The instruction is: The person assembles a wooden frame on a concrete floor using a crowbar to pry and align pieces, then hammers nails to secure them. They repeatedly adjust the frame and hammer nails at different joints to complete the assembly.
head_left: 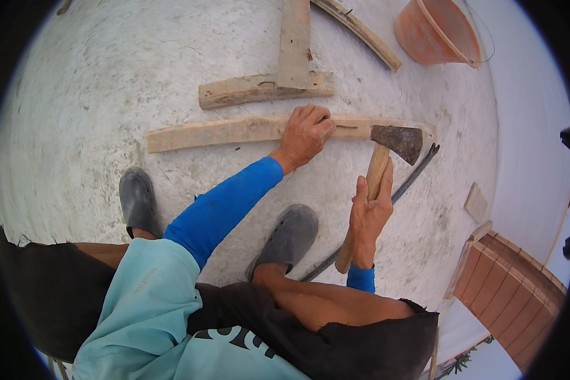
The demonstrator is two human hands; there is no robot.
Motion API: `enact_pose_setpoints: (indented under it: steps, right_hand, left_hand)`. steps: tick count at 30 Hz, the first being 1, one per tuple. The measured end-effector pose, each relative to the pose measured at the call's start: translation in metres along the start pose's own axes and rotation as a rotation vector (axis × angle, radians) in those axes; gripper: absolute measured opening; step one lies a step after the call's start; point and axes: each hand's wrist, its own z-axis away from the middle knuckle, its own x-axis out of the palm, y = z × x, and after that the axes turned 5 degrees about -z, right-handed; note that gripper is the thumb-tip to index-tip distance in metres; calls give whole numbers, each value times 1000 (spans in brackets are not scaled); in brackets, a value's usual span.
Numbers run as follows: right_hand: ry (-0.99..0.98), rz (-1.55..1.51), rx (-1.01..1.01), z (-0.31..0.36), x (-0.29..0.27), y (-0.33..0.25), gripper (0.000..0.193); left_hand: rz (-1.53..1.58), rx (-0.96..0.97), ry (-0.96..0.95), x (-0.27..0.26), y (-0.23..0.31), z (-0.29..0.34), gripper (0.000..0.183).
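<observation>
Long wooden plank [221, 132]: pale, rough, weathered, slightly bowed; lies flat on the concrete floor [95, 95], running left to right in front of the person's feet. Left hand [305, 134]: pressed palm-down on the plank right of its middle, fingers curled over the far edge. Hatchet [386, 152]: rusty dark head over the plank's right end, apparently just touching it; light wooden handle. Right hand [368, 212]: grip clenched around the handle at mid-length. Dark steel rod [411, 180]: lies slanted beside the hatchet. Nailed plank pieces [266, 88]: just beyond. Orange bucket [437, 28]: far right corner.
</observation>
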Motion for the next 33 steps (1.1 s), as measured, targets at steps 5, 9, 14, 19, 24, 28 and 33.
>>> enact_pose_setpoints:
  steps: [5, 9, 14, 19, 24, 28, 33]
  right_hand:
    - [-8, 100, -240, -5, 8, 11, 67]
    - [-22, 214, -298, -5, 17, 7, 67]
    - [-114, 345, -269, -9, 25, -8, 70]
    - [-65, 182, -279, -4, 20, -12, 69]
    - [-198, 381, -75, -6, 23, -11, 69]
    - [-100, 248, -113, -8, 18, -13, 72]
    - [-4, 146, -191, -3, 9, -7, 71]
  left_hand:
    - [-29, 122, -6, -3, -5, 7, 20]
    - [-74, 186, -4, -5, -5, 14, 30]
    - [-71, 151, -45, -4, -6, 15, 36]
    - [-99, 173, -30, -2, -8, 16, 36]
    - [-124, 201, -25, -2, -8, 17, 34]
    - [-136, 209, -30, -3, -9, 15, 36]
    - [-148, 227, -39, -3, -10, 18, 37]
